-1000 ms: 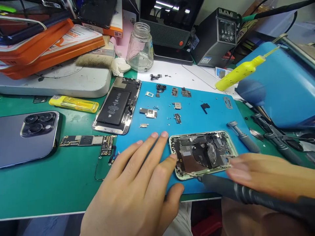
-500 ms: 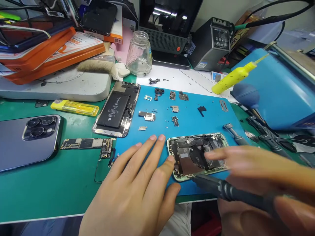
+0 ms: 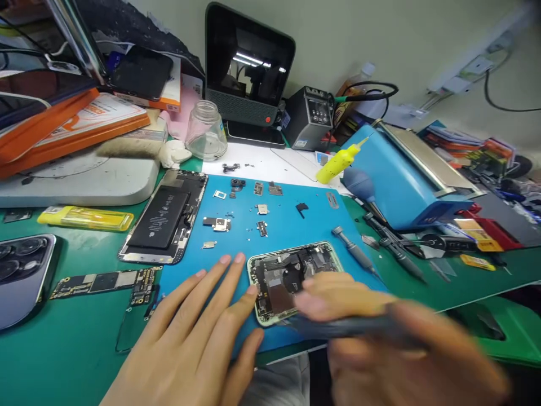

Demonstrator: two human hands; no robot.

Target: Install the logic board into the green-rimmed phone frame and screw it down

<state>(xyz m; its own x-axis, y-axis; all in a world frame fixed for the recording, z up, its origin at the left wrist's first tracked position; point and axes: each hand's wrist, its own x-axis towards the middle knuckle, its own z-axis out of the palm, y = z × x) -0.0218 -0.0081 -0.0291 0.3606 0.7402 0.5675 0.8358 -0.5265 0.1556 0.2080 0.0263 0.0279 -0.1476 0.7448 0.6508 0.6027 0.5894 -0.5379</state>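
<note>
Left hand: the left hand point(image 3: 181, 338), lower centre of frame, palm down, fingers spread and nearly straight. Grips nothing; index fingertip touches the left edge of the phone frame.
Right hand: the right hand point(image 3: 448, 349), lower right, motion-blurred, closed around a dark screwdriver point(image 3: 329, 329). Extended fingers hang over the right half of the phone frame; contact there can't be told.
Driver tip: blurred, by the lower edge of the phone frame. Can't tell if it touches.
Phone frame: the phone frame point(image 3: 281, 299), just below centre of picture, pale green rim, inside facing up, lying on the blue mat point(image 3: 296, 234).
Loose parts: SIM tray point(image 3: 219, 194) and camera point(image 3: 237, 182) on the upper part of the mat, other small metal bits around them.
Screen: the screen point(image 3: 192, 183) left of centre, black battery point(image 3: 160, 220) on it.
Board: circuit board point(image 3: 105, 282), lower left, on the green table point(image 3: 71, 361), between the purple phone point(image 3: 25, 287) and the left hand.
Second driver: spare screwdriver point(image 3: 357, 251) right of the phone frame, lying on the mat, well apart from the left hand.
Back row: glass jar point(image 3: 207, 135) upper centre, yellow bottle point(image 3: 336, 165) right of it, tilted.
</note>
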